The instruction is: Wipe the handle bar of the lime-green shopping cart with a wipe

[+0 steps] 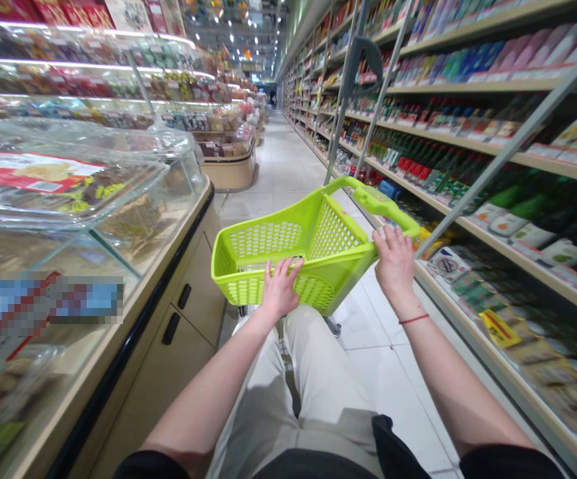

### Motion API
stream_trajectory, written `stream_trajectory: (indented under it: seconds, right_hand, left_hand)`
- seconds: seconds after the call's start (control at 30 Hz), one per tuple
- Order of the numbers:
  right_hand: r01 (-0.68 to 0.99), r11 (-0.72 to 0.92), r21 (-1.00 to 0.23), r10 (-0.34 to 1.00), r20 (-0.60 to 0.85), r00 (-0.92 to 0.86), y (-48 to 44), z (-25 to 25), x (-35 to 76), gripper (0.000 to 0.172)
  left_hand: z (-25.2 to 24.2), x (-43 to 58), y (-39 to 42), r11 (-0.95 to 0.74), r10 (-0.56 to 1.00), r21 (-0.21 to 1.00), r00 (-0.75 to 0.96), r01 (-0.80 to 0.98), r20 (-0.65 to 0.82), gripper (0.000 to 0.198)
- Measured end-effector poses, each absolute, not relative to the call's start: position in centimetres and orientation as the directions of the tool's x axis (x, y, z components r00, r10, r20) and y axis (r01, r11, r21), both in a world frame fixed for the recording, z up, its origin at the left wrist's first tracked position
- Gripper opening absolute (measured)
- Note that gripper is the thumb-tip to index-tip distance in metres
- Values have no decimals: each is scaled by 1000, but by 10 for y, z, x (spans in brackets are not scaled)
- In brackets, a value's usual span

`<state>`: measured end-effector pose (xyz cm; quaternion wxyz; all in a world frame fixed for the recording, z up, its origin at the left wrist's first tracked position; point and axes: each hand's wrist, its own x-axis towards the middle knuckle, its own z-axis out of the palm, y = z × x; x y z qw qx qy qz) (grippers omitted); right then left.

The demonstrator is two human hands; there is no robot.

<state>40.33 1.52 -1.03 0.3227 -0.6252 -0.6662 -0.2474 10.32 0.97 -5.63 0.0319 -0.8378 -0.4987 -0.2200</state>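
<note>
Cart position: lime-green plastic shopping cart (pixel 341 283) just ahead of the person's legs, between display counter (pixel 189 332) at left and shelving (pixel 472 87) at right.
Long axis: roughly crosswise to the aisle; handle (pixel 388 207) end right, nose left toward the counter.
Left hand (pixel 281 286): fingers draped over near rim (pixel 328 261); grip tightness cannot be told.
Right hand (pixel 395 263): fingers over the handle's near corner; closure underneath hidden.
Handling (est.): stiff, fairly light shell, smooth, hardly fragile; should roll on casters (pixel 336 328).
Best hold (est.): handle bar for steering, rim for swinging the nose.
</note>
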Motion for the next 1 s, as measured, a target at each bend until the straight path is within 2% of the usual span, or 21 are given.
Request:
stream_trajectory:
  seconds: [0.2, 0.37, 0.57, 0.73, 0.9, 1.0]
  right_hand:
    - [964, 262, 52, 695, 682, -226, 9, -32, 342, 54]
    - [948, 308, 78, 702, 654, -282, 1, -25, 346, 58]
    - [982, 160, 103, 707, 682, -187, 8, 2, 407, 54]
    - [999, 32, 34, 673, 739, -46, 20, 13, 448, 50]
    - [999, 33, -19, 648, 761, -7, 18, -3, 418, 52]
    - [995, 102, 4, 652, 755, -70, 13, -14, 387, 54]
  left_hand:
    - [-58, 103, 10, -500, 819, 170, 400, 849, 411, 88]
    - [-58, 102, 10, -503, 818, 177, 401, 846, 413, 88]
    - [-58, 101, 10, -510, 817, 184, 405, 840, 411, 87]
    - [-57, 101, 10, -510, 819, 183, 409, 841, 402, 88]
    - [-55, 101, 9, -507, 826, 184, 414, 842, 384, 87]
    - [-54, 100, 8, -508, 824, 182, 415, 842, 386, 87]
